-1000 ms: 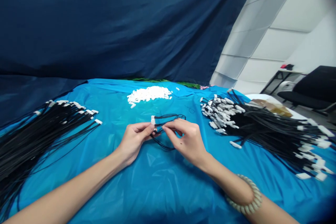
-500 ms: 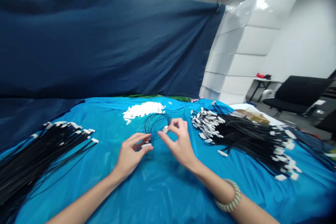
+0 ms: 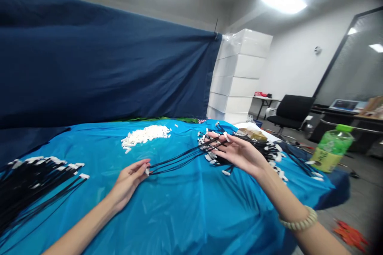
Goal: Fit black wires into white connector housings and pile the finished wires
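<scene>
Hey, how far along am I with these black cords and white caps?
Seemingly done: the left pile and right pile of capped cords. In hand: one black cord stretched between your left hand and right hand. Left: a heap of loose white caps on the blue cover, so plenty likely remains.

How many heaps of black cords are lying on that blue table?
2. The left heap lies at the edge of the table; the right heap is partly hidden behind the right hand. A separate bunch of cords stretches from that hand to the left hand.
</scene>
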Demonstrator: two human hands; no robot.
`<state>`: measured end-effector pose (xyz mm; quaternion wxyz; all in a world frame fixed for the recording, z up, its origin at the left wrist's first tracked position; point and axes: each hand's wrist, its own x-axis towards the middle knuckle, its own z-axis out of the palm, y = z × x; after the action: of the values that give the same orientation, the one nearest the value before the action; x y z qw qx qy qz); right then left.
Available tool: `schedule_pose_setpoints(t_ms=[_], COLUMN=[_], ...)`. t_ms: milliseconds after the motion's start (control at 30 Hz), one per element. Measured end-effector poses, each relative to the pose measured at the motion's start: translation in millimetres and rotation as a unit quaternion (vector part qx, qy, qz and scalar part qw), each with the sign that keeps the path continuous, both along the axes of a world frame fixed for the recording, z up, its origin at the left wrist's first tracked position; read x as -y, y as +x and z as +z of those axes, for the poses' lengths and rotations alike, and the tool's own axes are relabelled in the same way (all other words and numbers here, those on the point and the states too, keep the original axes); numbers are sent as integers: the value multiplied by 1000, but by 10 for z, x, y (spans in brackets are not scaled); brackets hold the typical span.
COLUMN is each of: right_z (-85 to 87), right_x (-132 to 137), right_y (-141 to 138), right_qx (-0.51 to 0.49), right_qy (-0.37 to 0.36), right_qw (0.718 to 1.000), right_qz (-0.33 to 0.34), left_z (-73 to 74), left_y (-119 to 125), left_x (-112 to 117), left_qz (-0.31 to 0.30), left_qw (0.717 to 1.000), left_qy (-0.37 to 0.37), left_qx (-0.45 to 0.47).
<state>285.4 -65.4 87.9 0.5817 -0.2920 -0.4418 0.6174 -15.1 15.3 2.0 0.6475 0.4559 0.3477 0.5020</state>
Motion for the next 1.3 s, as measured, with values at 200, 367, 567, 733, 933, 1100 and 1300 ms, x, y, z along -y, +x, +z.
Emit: schedule_pose_setpoints(t_ms=[200,367,567,733,933,1100,1300], right_z=[96,383,818,941,250,-275,-210], right_x=[89,145,135,-50,-297,-174,19], right_y=[52,224,705,1252,1607,1872,2112], right_qx=[-9,-41,-72,-67,53,267,528], right_qy=[-61,-40,20,132,19,-106,-99], right_qw=[997,985,945,861,864,836,686], right_qz=[-51,-163,-320,-486,-501,-467,-491], left_z=[39,69,41,37,25,22,-19], left_y=[23,15,7,8,1,1,5], left_x=[92,91,12,1,18,29,2], left_qz=[-114,-133,-156,-151,-155,-150,-158], left_qw=[992,990,981,981,979,981,980], left_qy=[-16,-12,-21,-20,-15,-12,-10], left_qx=[-47,-51,-116,-123,-128,-126,-119])
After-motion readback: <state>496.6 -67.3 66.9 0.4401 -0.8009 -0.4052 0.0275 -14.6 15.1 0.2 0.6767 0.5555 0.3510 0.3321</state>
